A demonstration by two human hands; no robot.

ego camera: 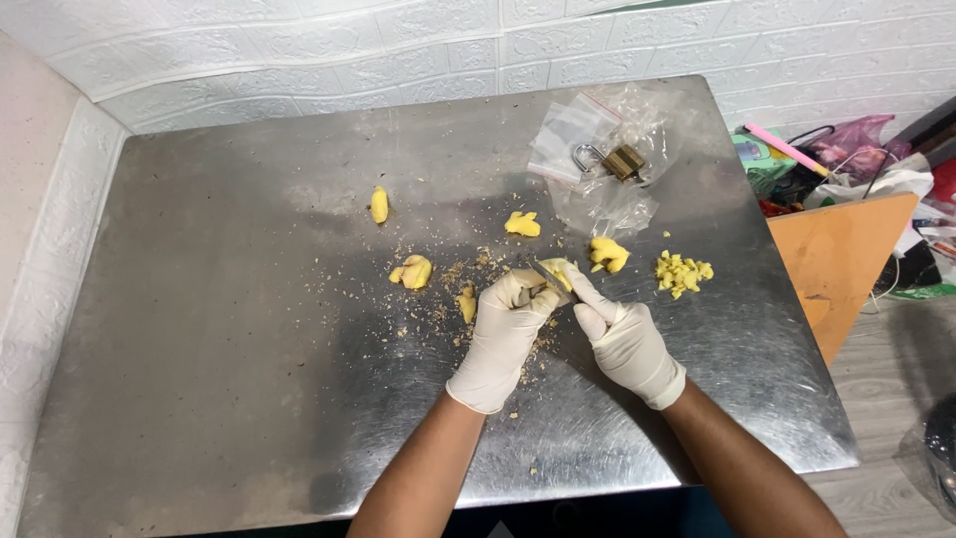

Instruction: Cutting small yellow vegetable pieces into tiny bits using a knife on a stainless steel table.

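Ginger piece, peeled yellow, sits pinched between the two gloved hands just past the middle of the steel table, roughly at its one o'clock from centre. The left hand is curled closed around the near end of it, fingertips tucked over the top. The right hand is also closed, index finger stretched forward along what looks like a small knife blade laid against the ginger; the handle is hidden in the glove, so how firm that grip is I cannot tell. To do this paring well, my judgement is that the blade should stay shallow and nearly flat to the surface, taking thin skin only, with the left thumb kept behind the edge and the piece turned a little after each stroke instead of the knife reaching round. Brown peel scraps lie scattered at the hands' ten to twelve o'clock, and they could make the piece slip if it is rested there. Other peeled chunks lie nearby: one at nine o'clock of the hands, one at twelve, one at one o'clock, and a small heap of cut bits at two o'clock. A lone piece sits farther off at eleven. Clear plastic bags with a brass padlock on them lie at the far edge.
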